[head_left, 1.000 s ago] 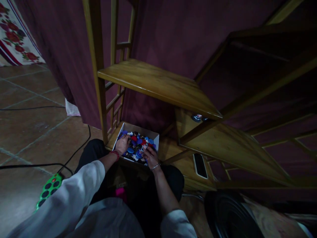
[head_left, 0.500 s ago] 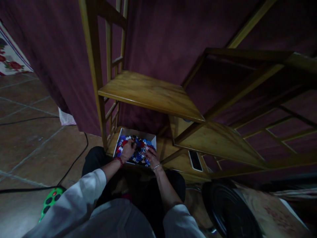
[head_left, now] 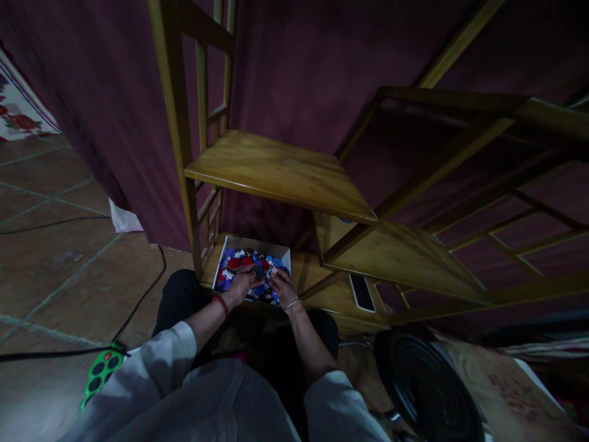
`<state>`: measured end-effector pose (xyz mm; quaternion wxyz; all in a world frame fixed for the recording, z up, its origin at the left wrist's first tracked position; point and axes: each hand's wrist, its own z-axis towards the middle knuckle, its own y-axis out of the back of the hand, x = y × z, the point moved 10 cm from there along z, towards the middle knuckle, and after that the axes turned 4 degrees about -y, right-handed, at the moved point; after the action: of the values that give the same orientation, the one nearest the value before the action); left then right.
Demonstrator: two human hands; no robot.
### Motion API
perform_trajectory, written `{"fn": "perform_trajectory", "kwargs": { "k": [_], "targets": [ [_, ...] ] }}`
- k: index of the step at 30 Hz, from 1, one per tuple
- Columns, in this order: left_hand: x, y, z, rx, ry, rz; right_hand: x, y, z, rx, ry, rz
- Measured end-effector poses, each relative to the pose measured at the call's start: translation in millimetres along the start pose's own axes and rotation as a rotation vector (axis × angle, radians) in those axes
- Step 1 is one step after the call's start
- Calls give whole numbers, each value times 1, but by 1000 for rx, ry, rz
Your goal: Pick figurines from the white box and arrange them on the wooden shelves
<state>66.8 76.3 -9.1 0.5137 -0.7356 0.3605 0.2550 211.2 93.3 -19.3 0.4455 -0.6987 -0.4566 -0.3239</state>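
A shallow white box (head_left: 219, 265) sits on the low wooden shelf, filled with many small colourful pieces, blue, red, white and black; their exact kind is too small to tell. My left hand (head_left: 240, 286), with a red bead bracelet at the wrist, is over the box's left half, its fingers closed on a dark grey round piece (head_left: 258, 273). Over the right half is my right hand (head_left: 284, 288), wearing a thin pale bangle. Its fingers are pinched at a small pale pinkish piece (head_left: 275, 270). Several red round pieces (head_left: 234, 264) lie beyond my left hand.
A wooden shelf board (head_left: 276, 169) spans above the box. To the right, a phone (head_left: 362, 293) lies on the low shelf. A black round seat (head_left: 426, 383) stands at lower right; a green power strip (head_left: 102, 369) with a black cable is on the tiled floor.
My left hand has shifted slightly down, and the dark grey round piece now shows clearly at its fingertips. My right hand's fingers have drawn together around the pale piece.
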Motion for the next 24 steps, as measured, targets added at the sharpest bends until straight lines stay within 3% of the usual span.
{"fn": "perform_trajectory", "kwargs": {
  "k": [9, 24],
  "targets": [
    [-11, -9, -9, 93, 15, -77, 7, -13, -2, 28, 45, -9],
    [-3, -8, -18, 54, -14, -107, 2, -7, -9, -5, 70, -67]
  ]
}}
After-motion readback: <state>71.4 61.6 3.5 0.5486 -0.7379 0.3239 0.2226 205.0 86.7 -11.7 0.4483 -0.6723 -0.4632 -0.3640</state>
